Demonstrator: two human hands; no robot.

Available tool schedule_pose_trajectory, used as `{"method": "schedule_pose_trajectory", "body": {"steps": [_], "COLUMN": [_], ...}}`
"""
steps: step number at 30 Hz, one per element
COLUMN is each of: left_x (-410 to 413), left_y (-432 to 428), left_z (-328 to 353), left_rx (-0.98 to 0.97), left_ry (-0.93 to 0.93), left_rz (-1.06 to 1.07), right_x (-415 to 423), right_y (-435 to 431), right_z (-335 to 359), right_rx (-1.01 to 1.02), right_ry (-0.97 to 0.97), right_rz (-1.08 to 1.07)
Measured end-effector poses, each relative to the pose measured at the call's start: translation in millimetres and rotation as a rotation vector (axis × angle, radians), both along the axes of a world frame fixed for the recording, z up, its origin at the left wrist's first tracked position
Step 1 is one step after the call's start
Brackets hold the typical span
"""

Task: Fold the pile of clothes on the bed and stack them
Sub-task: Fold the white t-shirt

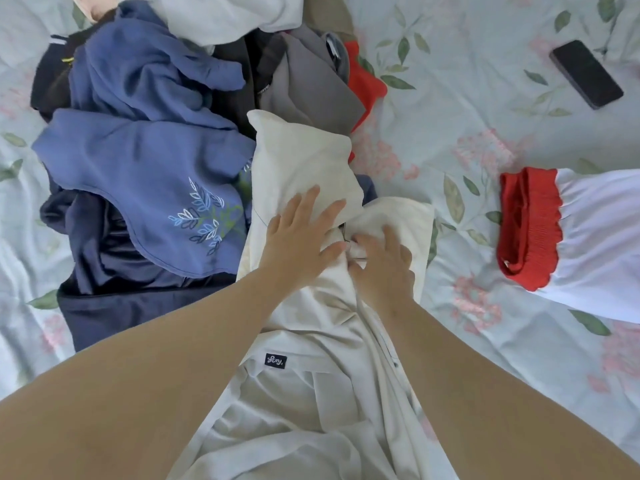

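A cream-white garment (304,161) with a small dark label lies crumpled in front of me, running from the pile down to the bottom edge. My left hand (301,233) rests flat on it with fingers spread. Beside it, my right hand (381,265) lies on the same cloth, its fingertips bent into a bunched fold near a dark fastening. The pile of clothes (145,109) sits at the upper left: a blue embroidered top, dark navy pieces, grey, black, white and red items. A folded red and white garment (571,237) lies alone at the right.
A black phone (587,73) lies on the floral bedsheet (450,98) at the upper right. Bare sheet shows between the cream garment and the folded red and white one.
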State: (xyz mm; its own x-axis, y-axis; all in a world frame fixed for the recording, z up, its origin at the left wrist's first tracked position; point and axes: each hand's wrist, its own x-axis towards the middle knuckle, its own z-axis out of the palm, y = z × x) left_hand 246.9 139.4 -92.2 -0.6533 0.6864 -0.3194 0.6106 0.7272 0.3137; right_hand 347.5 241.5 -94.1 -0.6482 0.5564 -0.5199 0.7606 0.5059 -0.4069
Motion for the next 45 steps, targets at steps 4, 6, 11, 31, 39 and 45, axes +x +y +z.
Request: {"method": "schedule_pose_trajectory", "body": {"steps": [4, 6, 11, 31, 39, 45], "left_x": [-14, -18, -17, -30, -49, -34], "left_y": [7, 0, -29, 7, -28, -87], "left_z": [-15, -16, 8, 18, -7, 28], "left_rx": [0.010, 0.126, 0.324, 0.015, -0.326, -0.195], "left_ry": [-0.059, -0.161, -0.401, 0.129, 0.108, -0.170], "left_rz": [0.208, 0.354, 0.539, -0.161, -0.054, 0.174], "right_x": [4, 15, 50, -47, -28, 7], "right_y": [12, 18, 32, 26, 19, 14], "right_z": [-16, -10, 14, 8, -12, 19], "right_rx": [-0.143, -0.173, -0.128, 0.149, 0.224, 0.104], "right_ry": [0.140, 0.156, 0.227, 0.133, -0.088, 0.026], "right_rz": [-0.060, -0.071, -0.451, 0.368, 0.327, 0.137]}}
